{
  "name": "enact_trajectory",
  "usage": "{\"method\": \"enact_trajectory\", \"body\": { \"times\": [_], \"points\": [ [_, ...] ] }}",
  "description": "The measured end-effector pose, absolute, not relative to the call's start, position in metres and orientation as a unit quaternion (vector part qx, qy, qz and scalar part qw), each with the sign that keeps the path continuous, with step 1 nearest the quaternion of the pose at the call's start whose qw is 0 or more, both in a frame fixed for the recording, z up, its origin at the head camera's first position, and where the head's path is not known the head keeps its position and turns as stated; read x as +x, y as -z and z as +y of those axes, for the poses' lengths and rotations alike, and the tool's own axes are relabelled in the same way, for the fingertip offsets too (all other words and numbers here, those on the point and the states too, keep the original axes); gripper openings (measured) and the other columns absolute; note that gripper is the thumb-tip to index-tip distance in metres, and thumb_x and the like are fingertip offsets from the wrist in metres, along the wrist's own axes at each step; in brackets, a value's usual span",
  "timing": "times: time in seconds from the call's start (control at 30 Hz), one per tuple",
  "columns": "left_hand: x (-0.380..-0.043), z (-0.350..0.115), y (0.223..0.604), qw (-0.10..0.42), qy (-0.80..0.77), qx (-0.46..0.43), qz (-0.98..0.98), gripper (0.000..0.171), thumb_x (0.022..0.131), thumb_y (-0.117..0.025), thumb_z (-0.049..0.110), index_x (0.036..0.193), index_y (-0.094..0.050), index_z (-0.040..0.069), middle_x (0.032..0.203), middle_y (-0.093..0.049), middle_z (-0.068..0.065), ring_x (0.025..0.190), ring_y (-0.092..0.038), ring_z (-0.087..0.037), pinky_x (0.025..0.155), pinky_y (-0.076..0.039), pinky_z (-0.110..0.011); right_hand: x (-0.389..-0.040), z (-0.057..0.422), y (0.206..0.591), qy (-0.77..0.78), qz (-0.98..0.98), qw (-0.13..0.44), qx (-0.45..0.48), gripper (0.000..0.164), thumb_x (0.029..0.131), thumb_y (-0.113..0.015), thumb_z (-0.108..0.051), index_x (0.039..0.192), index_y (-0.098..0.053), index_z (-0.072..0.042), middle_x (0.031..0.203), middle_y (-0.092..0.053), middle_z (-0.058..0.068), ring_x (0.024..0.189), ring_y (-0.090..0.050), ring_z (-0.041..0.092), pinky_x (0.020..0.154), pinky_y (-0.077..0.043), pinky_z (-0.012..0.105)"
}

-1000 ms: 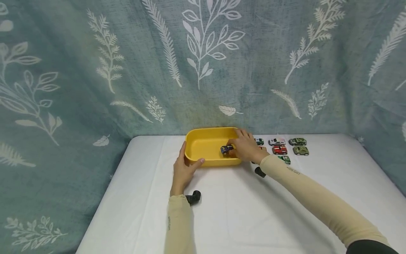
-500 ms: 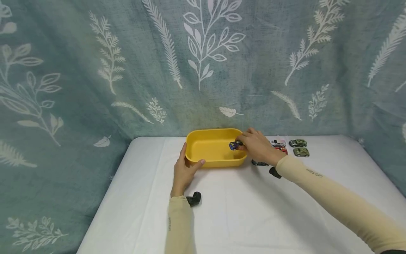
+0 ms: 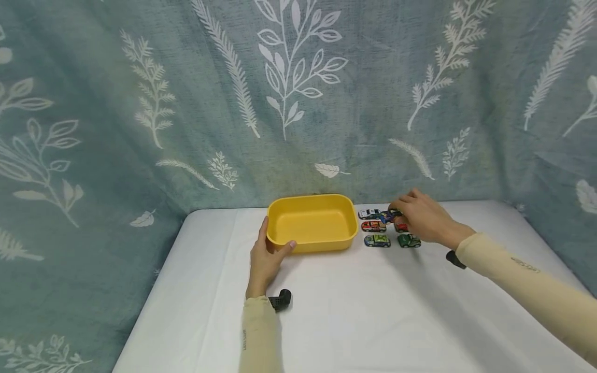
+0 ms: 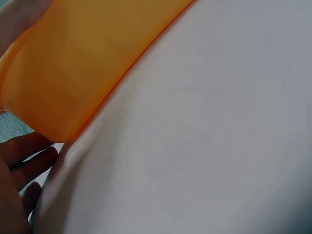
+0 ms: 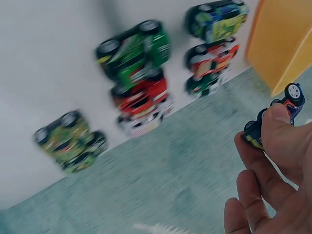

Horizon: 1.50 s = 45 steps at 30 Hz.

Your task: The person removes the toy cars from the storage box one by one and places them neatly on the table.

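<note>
My right hand (image 3: 431,217) pinches a dark blue toy car (image 5: 293,97) between thumb and fingers. It holds the car above the rows of toy cars, right of the yellow tray (image 3: 312,246). Below it on the table are a white car (image 3: 369,214), an orange-red car (image 3: 373,226), a blue-and-lime car (image 3: 377,240) and a green car (image 3: 409,240). A red car (image 5: 141,100) is partly covered by this hand in the head view. My left hand (image 3: 263,264) grips the tray's near left corner, its thumb at the front rim and its fingers along the left side.
Two camouflage-green cars (image 5: 66,139) lie apart from the others in the right wrist view; the hand hides them in the head view. A leaf-patterned curtain (image 3: 210,103) hangs behind the white table (image 3: 336,305). Black devices (image 3: 281,300) sit at both wrists.
My right hand has carried the blue car up out of the tray and rightward over the other cars. My left hand stays at the tray's corner. The head view has shifted slightly.
</note>
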<state>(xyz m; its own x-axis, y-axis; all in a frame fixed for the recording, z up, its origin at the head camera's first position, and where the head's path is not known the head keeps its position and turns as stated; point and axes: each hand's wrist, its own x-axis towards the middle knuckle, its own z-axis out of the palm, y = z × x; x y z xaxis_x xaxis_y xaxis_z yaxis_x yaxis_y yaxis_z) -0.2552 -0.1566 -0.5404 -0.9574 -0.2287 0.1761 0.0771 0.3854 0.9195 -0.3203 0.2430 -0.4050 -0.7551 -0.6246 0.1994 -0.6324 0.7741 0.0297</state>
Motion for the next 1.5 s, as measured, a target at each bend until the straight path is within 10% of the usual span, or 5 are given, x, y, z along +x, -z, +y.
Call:
{"method": "enact_trajectory", "body": {
  "times": [0.7, 1.5],
  "points": [
    [-0.249, -0.17, 0.537, 0.146, 0.565, 0.056, -0.81, 0.106, 0.087, -0.086, 0.052, 0.17, -0.021, 0.037, 0.174, -0.033, 0.0, 0.157, -0.039, -0.021, 0.131, -0.034, -0.04, -0.317, 0.351, 0.444, -0.018, -0.955, 0.087, 0.283, 0.033, 0.085, -0.088, -0.011, 0.115, -0.077, -0.001, 0.1, -0.077, 0.016, 0.095, -0.063, 0.04, 0.08, -0.054, 0.059],
    [-0.255, -0.156, 0.54, 0.14, 0.545, 0.04, -0.826, 0.107, 0.086, -0.086, 0.054, 0.17, -0.022, 0.037, 0.172, -0.036, -0.005, 0.157, -0.039, -0.027, 0.132, -0.03, -0.044, -0.312, 0.368, 0.492, -0.028, -0.971, 0.072, 0.226, 0.037, 0.094, -0.079, -0.011, 0.128, -0.071, 0.003, 0.119, -0.072, 0.029, 0.105, -0.063, 0.047, 0.083, -0.053, 0.064]
  ]
}}
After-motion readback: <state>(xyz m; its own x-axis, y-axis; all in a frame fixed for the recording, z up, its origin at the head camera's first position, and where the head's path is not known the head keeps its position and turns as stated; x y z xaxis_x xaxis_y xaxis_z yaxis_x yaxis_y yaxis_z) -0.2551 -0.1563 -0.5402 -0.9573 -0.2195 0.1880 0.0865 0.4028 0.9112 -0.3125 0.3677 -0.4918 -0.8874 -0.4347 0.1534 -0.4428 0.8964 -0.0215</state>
